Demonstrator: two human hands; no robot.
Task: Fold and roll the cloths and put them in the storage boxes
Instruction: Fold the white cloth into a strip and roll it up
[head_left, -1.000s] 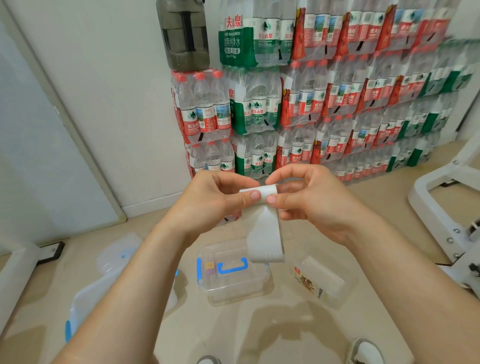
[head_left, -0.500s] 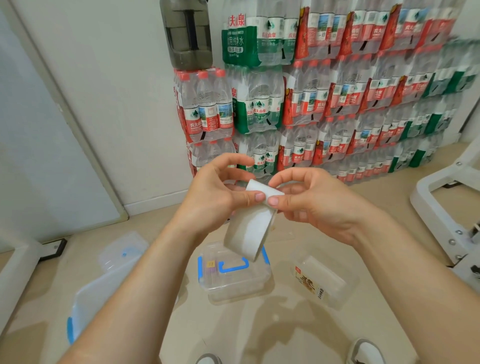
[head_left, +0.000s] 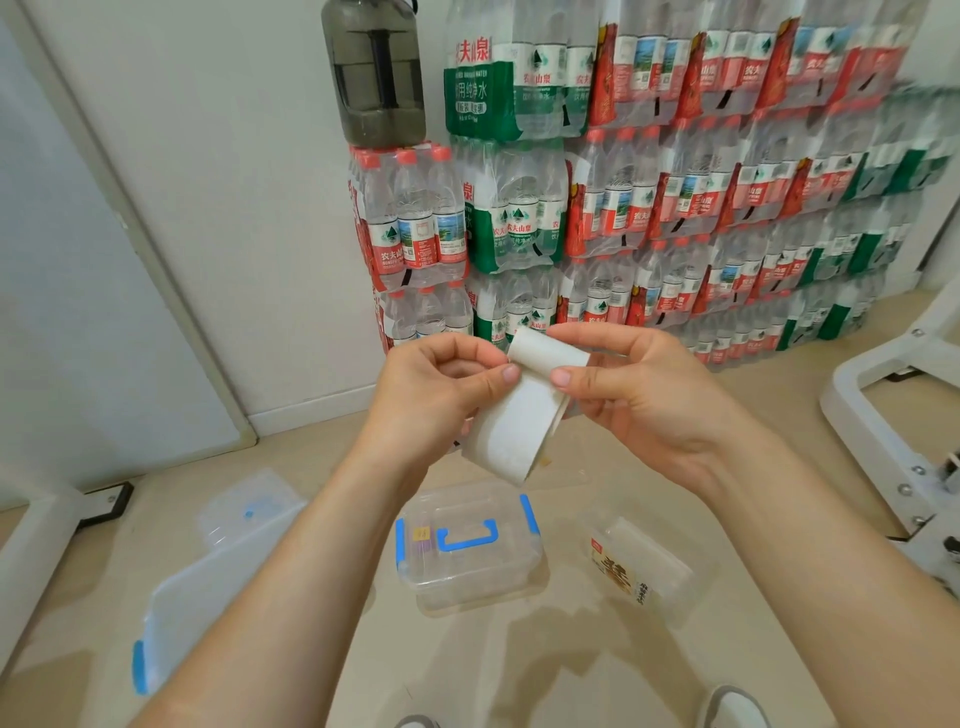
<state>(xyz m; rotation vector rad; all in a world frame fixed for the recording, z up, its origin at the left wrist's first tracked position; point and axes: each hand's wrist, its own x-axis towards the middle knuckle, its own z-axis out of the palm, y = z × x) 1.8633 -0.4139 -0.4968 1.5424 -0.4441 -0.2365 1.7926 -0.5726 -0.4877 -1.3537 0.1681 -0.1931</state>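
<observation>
I hold a narrow white cloth strip in the air at chest height. Its top end is rolled into a small tube, and the free tail hangs down and toward the left. My left hand pinches the roll's left end between thumb and fingers. My right hand pinches the right end the same way. Below on the floor stands a clear storage box with a blue handle and blue clips, its lid on. A second clear box with a printed label lies to its right.
A larger clear box with blue clips and a loose clear lid lie on the floor at left. Shrink-wrapped packs of water bottles are stacked against the wall. A white metal frame stands at right. My shoes show at the bottom edge.
The roll at the top has grown thicker and the hanging tail shorter. The tail swung from hanging straight down to slanting left. Both hands rose slightly.
</observation>
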